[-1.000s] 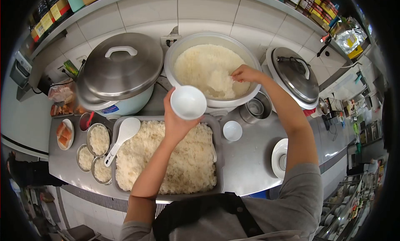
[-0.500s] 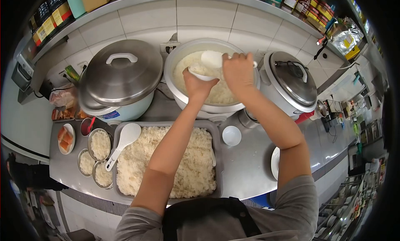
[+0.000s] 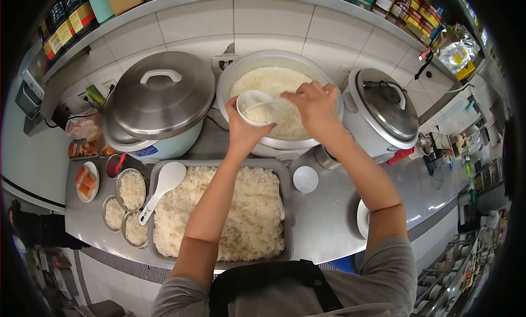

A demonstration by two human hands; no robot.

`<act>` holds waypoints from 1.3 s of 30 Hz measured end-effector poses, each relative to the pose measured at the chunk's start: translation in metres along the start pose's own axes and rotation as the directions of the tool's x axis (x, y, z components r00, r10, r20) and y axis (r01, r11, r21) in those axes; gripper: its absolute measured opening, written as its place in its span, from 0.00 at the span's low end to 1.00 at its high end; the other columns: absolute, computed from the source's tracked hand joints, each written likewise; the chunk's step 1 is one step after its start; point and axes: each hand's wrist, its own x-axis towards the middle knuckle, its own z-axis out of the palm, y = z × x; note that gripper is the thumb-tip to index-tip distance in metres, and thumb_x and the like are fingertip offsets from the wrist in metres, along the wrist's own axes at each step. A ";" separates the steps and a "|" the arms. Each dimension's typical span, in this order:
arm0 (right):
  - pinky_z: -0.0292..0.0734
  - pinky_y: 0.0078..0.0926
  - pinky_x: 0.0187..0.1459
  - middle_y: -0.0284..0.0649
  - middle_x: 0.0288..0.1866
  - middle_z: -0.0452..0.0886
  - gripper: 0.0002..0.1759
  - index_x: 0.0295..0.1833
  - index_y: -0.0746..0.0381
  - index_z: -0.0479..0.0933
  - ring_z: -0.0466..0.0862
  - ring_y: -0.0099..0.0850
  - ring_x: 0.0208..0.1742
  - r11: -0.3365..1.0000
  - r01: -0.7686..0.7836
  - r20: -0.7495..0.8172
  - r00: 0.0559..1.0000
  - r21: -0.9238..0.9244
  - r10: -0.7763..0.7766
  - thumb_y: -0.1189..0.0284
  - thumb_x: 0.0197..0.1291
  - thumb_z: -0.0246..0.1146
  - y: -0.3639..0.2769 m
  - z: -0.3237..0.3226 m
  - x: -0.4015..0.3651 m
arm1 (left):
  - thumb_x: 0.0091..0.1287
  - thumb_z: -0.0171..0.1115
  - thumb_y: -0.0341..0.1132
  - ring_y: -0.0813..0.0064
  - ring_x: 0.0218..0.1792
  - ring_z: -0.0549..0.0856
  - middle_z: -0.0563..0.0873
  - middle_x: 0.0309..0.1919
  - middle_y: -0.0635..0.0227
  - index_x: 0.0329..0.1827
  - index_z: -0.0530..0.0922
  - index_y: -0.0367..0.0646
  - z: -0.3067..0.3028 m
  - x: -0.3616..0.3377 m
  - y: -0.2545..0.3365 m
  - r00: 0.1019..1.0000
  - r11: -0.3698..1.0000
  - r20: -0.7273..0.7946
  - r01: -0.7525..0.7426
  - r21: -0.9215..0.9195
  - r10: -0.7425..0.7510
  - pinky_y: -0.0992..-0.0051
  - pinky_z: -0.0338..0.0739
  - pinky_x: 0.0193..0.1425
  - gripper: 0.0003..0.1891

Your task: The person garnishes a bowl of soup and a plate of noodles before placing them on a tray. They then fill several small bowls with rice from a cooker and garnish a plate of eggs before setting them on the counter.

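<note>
My left hand (image 3: 245, 132) is wrapped around a white bowl (image 3: 245, 104) with some rice in it, tilted over the near left part of a large open rice cooker (image 3: 226, 82). In my right hand (image 3: 318, 108) is a white rice paddle (image 3: 272, 106), its blade blurred and reaching into the bowl's mouth. White rice (image 3: 271, 79) fills much of the cooker below both hands. Nearer my body, a grey tray (image 3: 289, 229) full of cooked rice lies under my left forearm. A second white rice paddle (image 3: 171, 177) rests on that tray's left side.
Lidded cookers stand left (image 3: 164, 106) and right (image 3: 386, 109). Metal bowls of rice (image 3: 132, 190), a red cup (image 3: 114, 166) and a plate of orange food (image 3: 87, 182) sit at left. A small white bowl (image 3: 305, 178) and a white plate (image 3: 362, 215) are at right.
The paddle has come down from above the rice into the bowl. My left hand has turned the bowl so its opening faces up toward me, slightly nearer my body.
</note>
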 end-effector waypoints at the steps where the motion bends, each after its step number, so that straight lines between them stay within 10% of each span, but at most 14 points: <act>1: 0.60 0.50 0.58 0.34 0.41 0.82 0.21 0.55 0.47 0.88 0.80 0.33 0.52 0.996 -0.073 -0.030 0.997 0.057 0.074 0.79 0.58 0.64 0.007 0.001 0.003 | 0.40 0.90 0.35 0.61 0.65 0.79 0.74 0.63 0.52 0.71 0.56 0.35 -0.002 -0.005 0.000 0.999 0.999 -0.001 -0.054 0.001 0.054 0.64 0.76 0.69 0.58; 8: 0.61 0.52 0.62 0.36 0.43 0.88 0.16 0.54 0.48 0.88 0.83 0.33 0.53 0.944 -0.263 0.093 0.954 -0.197 0.285 0.75 0.65 0.63 0.093 0.074 0.019 | 0.43 0.89 0.30 0.62 0.66 0.78 0.73 0.64 0.55 0.72 0.55 0.40 -0.024 -0.029 0.001 0.997 0.965 0.021 -0.067 -0.255 0.075 0.65 0.77 0.69 0.56; 15: 0.61 0.47 0.63 0.38 0.40 0.88 0.07 0.41 0.54 0.88 0.85 0.32 0.52 0.851 -0.170 0.183 0.938 -0.497 0.294 0.72 0.63 0.64 0.109 0.174 0.021 | 0.46 0.85 0.21 0.64 0.66 0.80 0.74 0.66 0.55 0.76 0.56 0.41 -0.052 -0.060 0.005 0.952 0.857 0.061 0.297 -0.420 -0.300 0.67 0.84 0.65 0.55; 24: 0.59 0.44 0.61 0.36 0.33 0.87 0.05 0.37 0.52 0.89 0.84 0.33 0.46 0.984 -0.055 0.454 0.882 -0.170 0.128 0.69 0.63 0.67 0.104 0.163 0.027 | 0.46 0.82 0.17 0.64 0.66 0.80 0.74 0.67 0.56 0.78 0.55 0.43 -0.064 -0.072 0.005 0.945 0.787 0.067 0.305 -0.537 -0.320 0.65 0.86 0.64 0.57; 30: 0.58 0.44 0.58 0.37 0.32 0.86 0.06 0.42 0.51 0.91 0.84 0.33 0.45 0.998 0.041 0.365 0.929 0.051 -0.057 0.66 0.64 0.68 0.059 0.160 0.010 | 0.48 0.82 0.20 0.63 0.66 0.80 0.75 0.67 0.56 0.79 0.56 0.40 -0.061 -0.073 -0.004 0.954 0.839 0.013 0.269 -0.473 -0.299 0.65 0.85 0.63 0.55; 39: 0.55 0.51 0.61 0.38 0.44 0.91 0.16 0.49 0.52 0.91 0.86 0.35 0.52 0.921 -0.293 0.674 0.737 0.256 0.047 0.55 0.62 0.72 0.076 0.147 -0.014 | 0.48 0.85 0.26 0.64 0.67 0.78 0.73 0.66 0.55 0.77 0.54 0.38 -0.067 -0.065 -0.016 0.945 0.859 -0.053 0.270 -0.435 -0.324 0.66 0.79 0.68 0.56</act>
